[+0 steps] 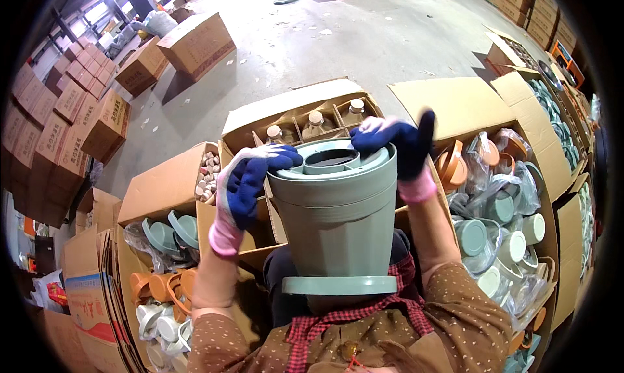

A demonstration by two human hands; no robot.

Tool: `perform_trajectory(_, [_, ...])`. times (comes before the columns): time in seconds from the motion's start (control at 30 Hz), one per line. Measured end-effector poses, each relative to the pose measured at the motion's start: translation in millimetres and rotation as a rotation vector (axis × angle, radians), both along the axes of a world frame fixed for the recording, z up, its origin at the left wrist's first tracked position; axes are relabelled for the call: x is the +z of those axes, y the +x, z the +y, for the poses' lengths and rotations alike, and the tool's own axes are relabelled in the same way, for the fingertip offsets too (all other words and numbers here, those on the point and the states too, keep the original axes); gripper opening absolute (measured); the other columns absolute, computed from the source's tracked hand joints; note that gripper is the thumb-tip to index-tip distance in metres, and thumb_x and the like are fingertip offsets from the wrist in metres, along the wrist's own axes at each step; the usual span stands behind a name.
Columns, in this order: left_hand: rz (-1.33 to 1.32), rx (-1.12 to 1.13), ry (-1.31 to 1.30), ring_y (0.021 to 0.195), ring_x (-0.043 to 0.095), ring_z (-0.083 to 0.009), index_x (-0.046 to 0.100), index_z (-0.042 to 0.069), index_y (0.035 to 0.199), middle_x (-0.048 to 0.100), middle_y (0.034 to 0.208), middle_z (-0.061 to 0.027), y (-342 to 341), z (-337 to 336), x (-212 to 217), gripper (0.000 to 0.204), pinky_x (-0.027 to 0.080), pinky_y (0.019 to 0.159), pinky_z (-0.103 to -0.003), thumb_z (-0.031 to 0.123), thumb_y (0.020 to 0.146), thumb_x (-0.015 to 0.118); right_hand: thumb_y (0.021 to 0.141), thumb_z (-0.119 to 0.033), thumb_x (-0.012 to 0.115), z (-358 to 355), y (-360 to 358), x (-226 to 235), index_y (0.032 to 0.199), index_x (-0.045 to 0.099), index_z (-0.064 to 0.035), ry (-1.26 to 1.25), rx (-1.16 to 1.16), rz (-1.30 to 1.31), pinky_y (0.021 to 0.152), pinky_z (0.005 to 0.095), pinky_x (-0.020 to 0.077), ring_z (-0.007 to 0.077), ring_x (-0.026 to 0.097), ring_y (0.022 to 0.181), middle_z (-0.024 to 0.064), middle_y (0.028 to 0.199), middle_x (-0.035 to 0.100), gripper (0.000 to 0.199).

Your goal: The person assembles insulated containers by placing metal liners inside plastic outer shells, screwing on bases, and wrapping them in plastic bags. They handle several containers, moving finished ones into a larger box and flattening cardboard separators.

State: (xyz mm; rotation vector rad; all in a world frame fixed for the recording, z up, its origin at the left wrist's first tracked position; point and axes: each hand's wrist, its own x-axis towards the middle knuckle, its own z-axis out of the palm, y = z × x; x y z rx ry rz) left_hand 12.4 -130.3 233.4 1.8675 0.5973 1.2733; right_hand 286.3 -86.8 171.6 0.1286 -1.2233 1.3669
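A grey-green, tapered flask body [335,233] stands upright in front of my lap, with a wider round base below. A same-coloured ring with a dark round opening [331,158] sits in its top. My left hand [247,181], in a blue, white and pink glove, is closed at the left side of the rim, fingertips bent over the ring. My right hand [400,142], gloved alike, lies over the far right of the rim. Its fingers are apart, one pointing up; it holds nothing I can see.
Beyond the flask body, a divided carton [292,116] holds several capped bottles [315,120]. Open cartons of green, white and orange plastic parts flank me [504,207] [166,285]. Small pale pieces [208,176] fill a box at left. Stacked cartons [65,122] stand farther left.
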Motion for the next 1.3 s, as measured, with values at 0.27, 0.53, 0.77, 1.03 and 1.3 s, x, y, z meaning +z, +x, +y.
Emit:
perform_trajectory(0.27, [-0.203,-0.202,-0.020,0.106,0.063,-0.0221,0.066,0.003,0.104,0.068,0.105,-0.0105,-14,-8,-4,0.017,0.045,0.096,-0.035,0.016,0.097,0.057,0.103,-0.041,0.034,-38,-37,-8,0.100,0.064,0.0025,-0.514,-0.111,-0.108,0.097,0.0379,0.0454,0.0266,0.062,0.098,0.0150,0.103,0.066,0.053])
perform_trajectory(0.53, [-0.819,-0.561,-0.874,0.112,0.058,-0.0151,0.055,0.005,0.130,0.060,0.126,-0.0095,85,44,-150,0.033,0.046,0.099,-0.031,0.020,0.102,0.046,0.080,-0.027,0.067,3,1,95,0.092,0.070,0.0064,0.133,-0.054,-1.082,0.085,0.0337,0.0507,0.0253,0.066,0.091,0.0173,0.093,0.069,0.036])
perform_trajectory(0.77, [-0.674,-0.648,-0.635,0.105,0.061,-0.0119,0.054,0.006,0.133,0.065,0.118,-0.0036,111,9,-149,0.040,0.050,0.092,-0.031,0.020,0.097,0.059,0.086,-0.002,0.056,-59,-17,163,0.107,0.063,-0.0010,0.302,-0.444,-1.580,0.090,0.0300,0.0447,0.0158,0.057,0.096,0.0107,0.100,0.061,0.023])
perform_trajectory(1.03, [-0.753,-0.687,-0.587,0.101,0.059,-0.0099,0.060,0.003,0.125,0.065,0.115,-0.0033,123,-13,-131,0.034,0.048,0.091,-0.028,0.017,0.094,0.063,0.085,-0.027,0.054,-106,-20,197,0.087,0.061,-0.0016,-0.106,-0.349,-1.616,0.074,0.0240,0.0434,0.0142,0.053,0.080,0.0046,0.088,0.052,0.026])
perform_trajectory(1.3, [-0.603,-0.154,-0.620,0.086,0.065,-0.0180,0.064,0.007,0.116,0.067,0.104,-0.0100,39,-1,-112,0.034,0.052,0.084,-0.032,0.031,0.101,0.047,0.085,-0.003,0.056,-95,-32,176,0.101,0.058,-0.0034,0.615,-0.720,-1.635,0.080,0.0268,0.0445,0.0147,0.053,0.085,0.0076,0.092,0.055,0.016])
